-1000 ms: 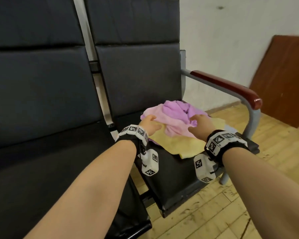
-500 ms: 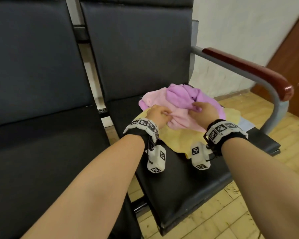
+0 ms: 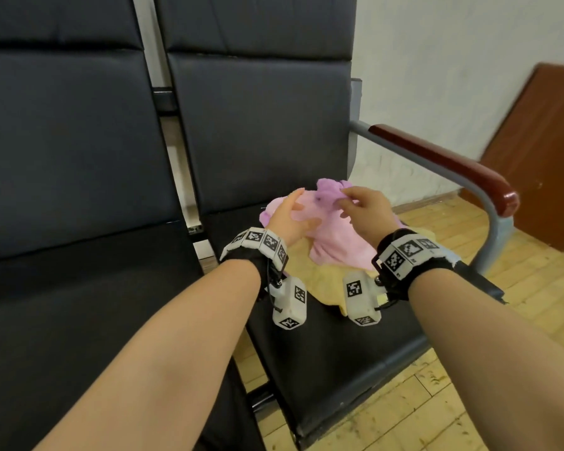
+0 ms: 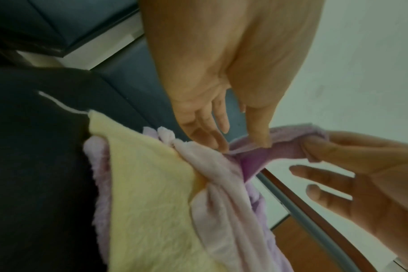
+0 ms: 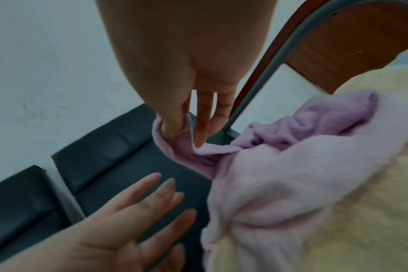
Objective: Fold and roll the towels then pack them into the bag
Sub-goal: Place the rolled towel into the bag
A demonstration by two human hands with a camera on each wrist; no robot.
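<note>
Three towels lie heaped on the black chair seat (image 3: pixel 323 353): a purple towel (image 3: pixel 328 192) on top, a pink towel (image 3: pixel 339 245) under it and a yellow towel (image 3: pixel 319 281) at the bottom. My right hand (image 3: pixel 365 209) pinches a corner of the purple towel (image 5: pixel 314 121) between thumb and forefinger and holds it a little above the heap. My left hand (image 3: pixel 290 219) hovers just left of that corner with straight, spread fingers (image 5: pixel 151 198) and holds nothing. The left wrist view shows the yellow towel (image 4: pixel 151 184) and pink towel (image 4: pixel 221 184) bunched below the hands. No bag is in view.
A grey metal armrest with a red-brown pad (image 3: pixel 443 164) bounds the seat on the right. A second black seat (image 3: pixel 79 304) adjoins on the left. A brown board (image 3: pixel 541 151) leans on the white wall. Wooden floor lies in front.
My right hand has picked up a corner of the purple towel and raised it. My left hand has come off the pink towel and opened.
</note>
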